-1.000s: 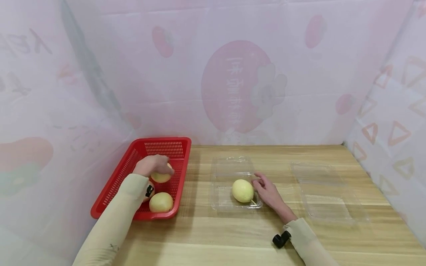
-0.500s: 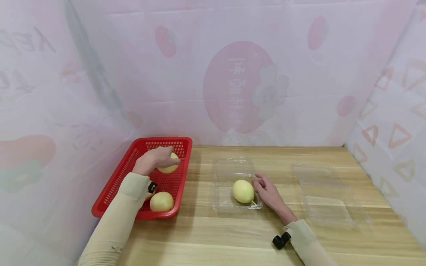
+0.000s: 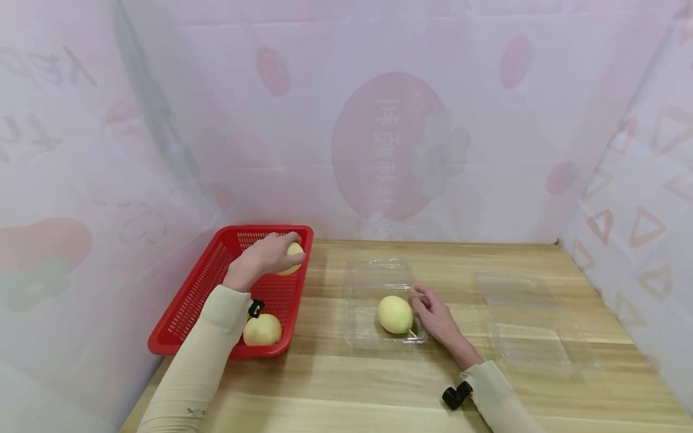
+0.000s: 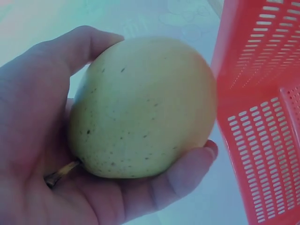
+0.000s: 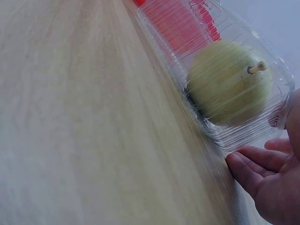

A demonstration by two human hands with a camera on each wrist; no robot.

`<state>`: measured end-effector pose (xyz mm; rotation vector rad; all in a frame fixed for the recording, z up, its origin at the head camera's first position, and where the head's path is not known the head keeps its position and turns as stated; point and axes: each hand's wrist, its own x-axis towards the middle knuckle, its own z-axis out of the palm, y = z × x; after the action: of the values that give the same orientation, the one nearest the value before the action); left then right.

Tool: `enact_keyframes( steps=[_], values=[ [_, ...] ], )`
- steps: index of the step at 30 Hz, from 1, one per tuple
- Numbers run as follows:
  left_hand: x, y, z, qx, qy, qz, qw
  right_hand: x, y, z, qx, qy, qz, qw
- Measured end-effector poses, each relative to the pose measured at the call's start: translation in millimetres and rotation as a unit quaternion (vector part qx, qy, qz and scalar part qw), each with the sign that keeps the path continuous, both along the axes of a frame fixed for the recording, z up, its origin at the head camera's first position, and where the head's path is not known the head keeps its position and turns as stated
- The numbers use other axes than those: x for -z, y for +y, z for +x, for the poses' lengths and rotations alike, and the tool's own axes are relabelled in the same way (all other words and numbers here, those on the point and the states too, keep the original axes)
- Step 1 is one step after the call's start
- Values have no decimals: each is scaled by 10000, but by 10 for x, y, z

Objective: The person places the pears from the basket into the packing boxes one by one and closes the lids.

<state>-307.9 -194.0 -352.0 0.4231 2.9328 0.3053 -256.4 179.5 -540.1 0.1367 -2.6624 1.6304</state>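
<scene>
In the head view my left hand (image 3: 263,258) is over the far right part of a red plastic basket (image 3: 303,288). It grips a pale yellow pear (image 3: 293,264), thumb and fingers wrapped around its sides. The left wrist view shows the speckled pear (image 4: 145,108) with its stem against the palm. My right hand (image 3: 440,319) is at the right edge of a clear plastic clamshell container (image 3: 361,322), fingertips on its wall and rim. Inside that container lies another pear (image 3: 395,315), seen through the ribbed plastic in the right wrist view.
One pear (image 3: 262,330) lies in the basket's near right corner, close to my sleeve. A second clear clamshell (image 3: 530,337) stands unfolded to the right. Patterned cloth walls (image 3: 400,198) border the wooden table (image 3: 346,391) at the back and sides.
My left hand has moved right and farther back with the pear, rising toward the basket's right rim. Its wrist now covers the pear seen below it earlier. The right hand has stayed put.
</scene>
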Motion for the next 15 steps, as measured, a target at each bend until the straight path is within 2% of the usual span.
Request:
enact_keyframes(
  steps=[5,15],
  values=[
    [40,74,-5,16,165,199,9997,5,10,-24,18,38,32,10000],
    [45,254,64,6,515,684,9963,25,13,-57,47,59,102,9999]
  ],
)
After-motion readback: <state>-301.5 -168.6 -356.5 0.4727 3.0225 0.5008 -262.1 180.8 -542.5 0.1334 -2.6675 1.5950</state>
